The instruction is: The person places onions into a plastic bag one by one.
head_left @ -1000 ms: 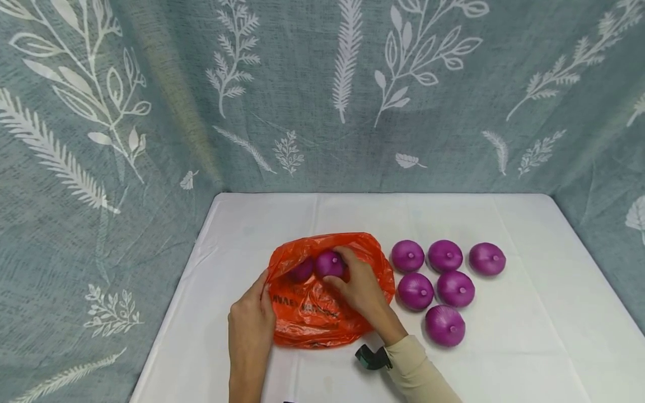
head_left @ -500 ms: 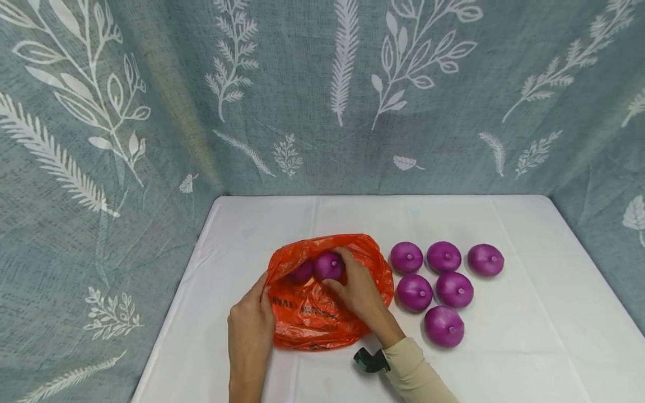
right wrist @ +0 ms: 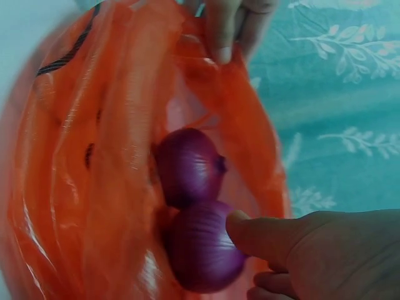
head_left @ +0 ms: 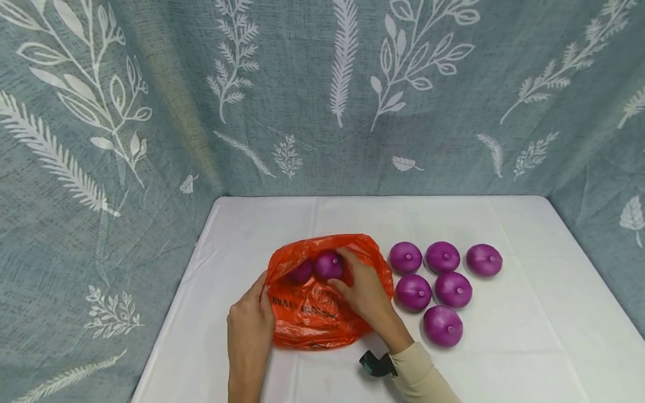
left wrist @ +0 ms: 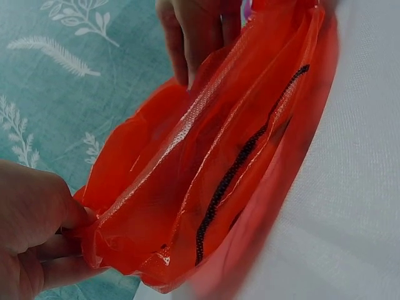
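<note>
White table, six onions; left grip tight on bag, right grip round onion.

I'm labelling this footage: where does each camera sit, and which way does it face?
Head: worn on the head, facing forward and down at the table, red bag and loose onions; left grip, right grip and tan sleeve show.
Left wrist: worn there, facing the bag's folds; the left grip and right fingers show.
Right wrist: worn there, facing two onions inside the bag; right thumb and left fingers show.
Shared: head and right wrist both show those two onions.
</note>
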